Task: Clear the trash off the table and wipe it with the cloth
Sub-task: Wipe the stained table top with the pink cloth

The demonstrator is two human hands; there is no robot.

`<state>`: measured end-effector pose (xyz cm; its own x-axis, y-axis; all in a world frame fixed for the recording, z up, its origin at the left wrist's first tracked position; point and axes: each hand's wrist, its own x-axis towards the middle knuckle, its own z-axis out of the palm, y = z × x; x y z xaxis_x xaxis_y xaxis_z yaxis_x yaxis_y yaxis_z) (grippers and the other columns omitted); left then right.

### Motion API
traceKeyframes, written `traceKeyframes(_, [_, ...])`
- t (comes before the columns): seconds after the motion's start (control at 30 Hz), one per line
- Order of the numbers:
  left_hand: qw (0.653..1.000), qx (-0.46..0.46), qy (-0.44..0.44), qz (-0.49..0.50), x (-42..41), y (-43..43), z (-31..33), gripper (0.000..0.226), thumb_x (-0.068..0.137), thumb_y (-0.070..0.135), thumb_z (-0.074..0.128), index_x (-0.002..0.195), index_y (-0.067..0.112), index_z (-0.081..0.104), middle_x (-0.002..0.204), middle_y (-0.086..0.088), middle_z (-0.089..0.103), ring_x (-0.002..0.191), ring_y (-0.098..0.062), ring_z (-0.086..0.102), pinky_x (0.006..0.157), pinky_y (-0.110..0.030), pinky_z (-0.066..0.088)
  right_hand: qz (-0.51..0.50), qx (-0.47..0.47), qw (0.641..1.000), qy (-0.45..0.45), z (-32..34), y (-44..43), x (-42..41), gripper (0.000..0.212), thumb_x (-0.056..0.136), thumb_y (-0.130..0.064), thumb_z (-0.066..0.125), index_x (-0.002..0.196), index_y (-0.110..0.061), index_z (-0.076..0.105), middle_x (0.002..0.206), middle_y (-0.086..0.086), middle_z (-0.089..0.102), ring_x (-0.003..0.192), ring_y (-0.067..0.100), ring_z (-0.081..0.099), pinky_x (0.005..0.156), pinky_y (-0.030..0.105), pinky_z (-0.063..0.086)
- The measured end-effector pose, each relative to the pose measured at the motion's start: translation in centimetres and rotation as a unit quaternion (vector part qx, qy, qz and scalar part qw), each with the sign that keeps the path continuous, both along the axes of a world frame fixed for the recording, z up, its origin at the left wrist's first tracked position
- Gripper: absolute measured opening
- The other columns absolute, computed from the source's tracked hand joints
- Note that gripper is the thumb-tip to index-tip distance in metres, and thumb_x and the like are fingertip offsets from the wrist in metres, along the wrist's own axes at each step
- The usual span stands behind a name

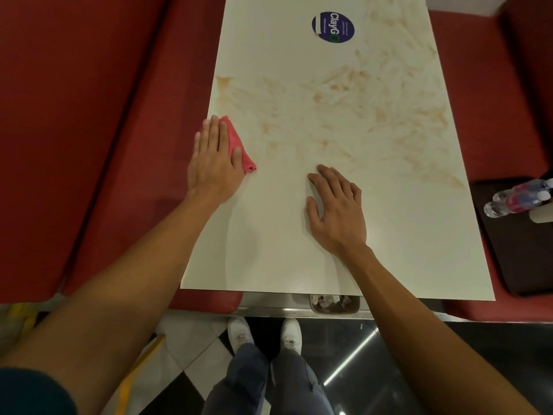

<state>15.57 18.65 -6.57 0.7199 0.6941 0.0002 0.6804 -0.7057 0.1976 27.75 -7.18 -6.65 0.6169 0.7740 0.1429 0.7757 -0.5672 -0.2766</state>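
A long cream table (pixel 299 250) runs away from me, with brown smeared stains across its middle and far right. My left hand (pixel 214 160) lies flat with straight fingers on a folded pink cloth (pixel 239 142) at the table's left edge. Most of the cloth is hidden under the palm. My right hand (pixel 336 208) rests on the bare tabletop near the middle, fingers spread and slightly bent, holding nothing. A dark tray (pixel 514 250) on the right bench carries plastic bottles (pixel 517 200) and a white cup at the frame edge.
Red padded benches (pixel 89 130) flank the table on both sides. A round blue sticker (pixel 332 26) sits at the table's far end. A small bin (pixel 334 304) with crumpled trash is below the near edge. My white shoes stand on the tiled floor.
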Motion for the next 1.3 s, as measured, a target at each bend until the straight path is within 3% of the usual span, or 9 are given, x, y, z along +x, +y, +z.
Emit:
traceKeyframes(0.07, [0.999,0.028,-0.015,-0.023,-2.1,-2.6,0.0,0.069,0.109,0.040,0.022,0.164,-0.001,0.017,0.173,-0.017,0.012,0.162,-0.028,0.008,0.131,-0.046,0.008,0.001,0.000,1.000,-0.001,0.0,0.0,0.0,0.049,0.105,-0.035,0.048,0.152,-0.023,0.048,0.167,-0.004,0.036,0.157,0.015,0.027,0.124,0.040,0.023])
traceKeyframes(0.2, [0.999,0.018,0.003,-0.049,-5.7,-6.7,0.0,0.070,0.110,0.043,0.022,0.166,0.003,0.009,0.175,-0.012,0.004,0.163,-0.023,0.000,0.132,-0.045,0.006,0.001,0.000,1.000,0.003,0.0,0.0,0.0,0.049,0.105,-0.036,0.048,0.152,-0.022,0.048,0.168,-0.003,0.035,0.157,0.015,0.026,0.124,0.042,0.024])
traceKeyframes(0.37, [1.000,0.021,-0.005,-0.022,-2.0,-2.8,0.1,0.073,0.107,0.043,0.023,0.165,0.000,0.015,0.174,-0.016,0.011,0.162,-0.027,0.008,0.132,-0.045,0.006,-0.003,0.006,1.000,0.010,0.0,0.0,0.0,0.049,0.104,-0.037,0.048,0.152,-0.023,0.048,0.168,-0.003,0.035,0.157,0.015,0.026,0.124,0.041,0.024])
traceKeyframes(0.53, [1.000,0.000,0.007,0.018,2.4,-0.9,0.3,0.072,0.107,0.042,0.020,0.166,0.002,0.007,0.175,-0.015,0.003,0.162,-0.027,0.000,0.132,-0.045,0.001,-0.002,0.010,1.000,0.008,-0.1,0.0,0.0,0.050,0.104,-0.038,0.048,0.152,-0.023,0.048,0.168,-0.003,0.035,0.157,0.015,0.026,0.124,0.040,0.024])
traceKeyframes(0.67, [0.998,0.020,-0.015,-0.053,-1.5,-3.5,0.0,0.069,0.107,0.039,0.024,0.166,0.003,0.015,0.174,-0.014,0.012,0.162,-0.025,0.007,0.132,-0.045,0.006,0.003,0.029,0.999,0.023,-0.2,-0.4,0.1,0.051,0.104,-0.037,0.050,0.152,-0.022,0.049,0.167,-0.002,0.036,0.157,0.016,0.027,0.125,0.040,0.024])
traceKeyframes(0.8, [0.999,0.009,-0.011,-0.047,-4.4,-3.5,0.1,0.069,0.107,0.038,0.024,0.165,0.003,0.014,0.175,-0.010,0.010,0.162,-0.022,0.006,0.132,-0.045,0.009,-0.049,0.078,0.994,0.059,0.1,-1.1,1.0,0.052,0.102,-0.034,0.049,0.151,-0.017,0.050,0.165,-0.001,0.040,0.154,0.019,0.031,0.124,0.039,0.025])
traceKeyframes(1.07, [0.999,-0.009,0.006,0.032,3.7,2.0,0.2,0.068,0.109,0.037,0.026,0.165,0.001,0.010,0.175,-0.014,0.006,0.162,-0.026,0.002,0.132,-0.045,0.004,-0.019,0.003,1.000,0.019,-0.3,-1.8,4.2,0.052,0.106,-0.035,0.045,0.156,-0.019,0.044,0.168,0.003,0.035,0.157,0.022,0.026,0.125,0.045,0.025])
traceKeyframes(1.3, [0.999,0.031,-0.018,0.026,-2.6,-5.6,-0.1,0.068,0.107,0.036,0.026,0.164,0.000,0.017,0.173,-0.015,0.015,0.161,-0.027,0.011,0.132,-0.045,0.009,-0.025,0.000,1.000,0.016,-0.4,-1.7,4.1,0.053,0.105,-0.036,0.044,0.156,-0.021,0.044,0.169,0.002,0.033,0.158,0.021,0.023,0.126,0.046,0.024])
